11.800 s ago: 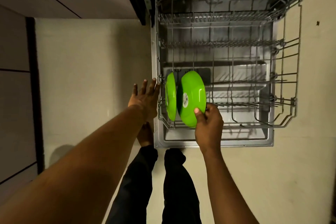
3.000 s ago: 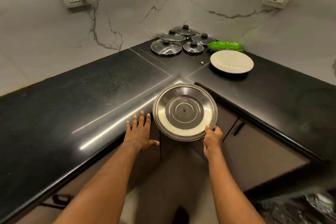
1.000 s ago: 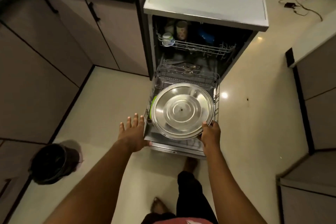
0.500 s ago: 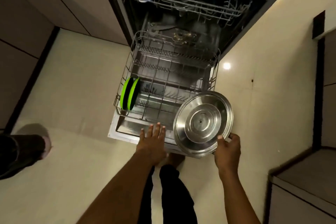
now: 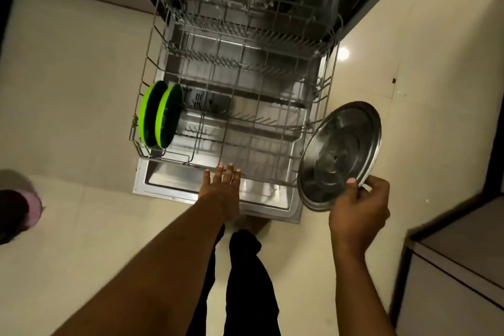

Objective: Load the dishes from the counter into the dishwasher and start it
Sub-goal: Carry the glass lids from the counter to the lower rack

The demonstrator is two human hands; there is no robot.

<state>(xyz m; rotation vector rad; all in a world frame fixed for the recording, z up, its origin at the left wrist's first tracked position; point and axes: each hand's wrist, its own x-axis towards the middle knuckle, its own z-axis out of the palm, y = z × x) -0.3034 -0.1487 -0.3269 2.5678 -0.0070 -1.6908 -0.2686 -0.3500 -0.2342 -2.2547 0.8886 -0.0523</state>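
Note:
The dishwasher's lower wire rack (image 5: 152, 43) is pulled out over the open door (image 5: 163, 188). Two green plates (image 5: 159, 117) stand on edge at the rack's front left corner. My right hand (image 5: 358, 206) grips a large steel plate (image 5: 339, 155) by its lower rim, tilted nearly on edge just outside the rack's front right corner. My left hand (image 5: 222, 188) holds nothing, its fingers stretched over the rack's front rail.
A dark bin with a pink liner (image 5: 16, 213) stands on the tiled floor at the left edge. Cabinet fronts (image 5: 450, 281) close in at the lower right. My legs in black trousers (image 5: 245, 281) stand right before the door.
My view has dropped closer to the rack. The steel plate has swung further right and tipped more upright. My left hand stays at the rack's front rail.

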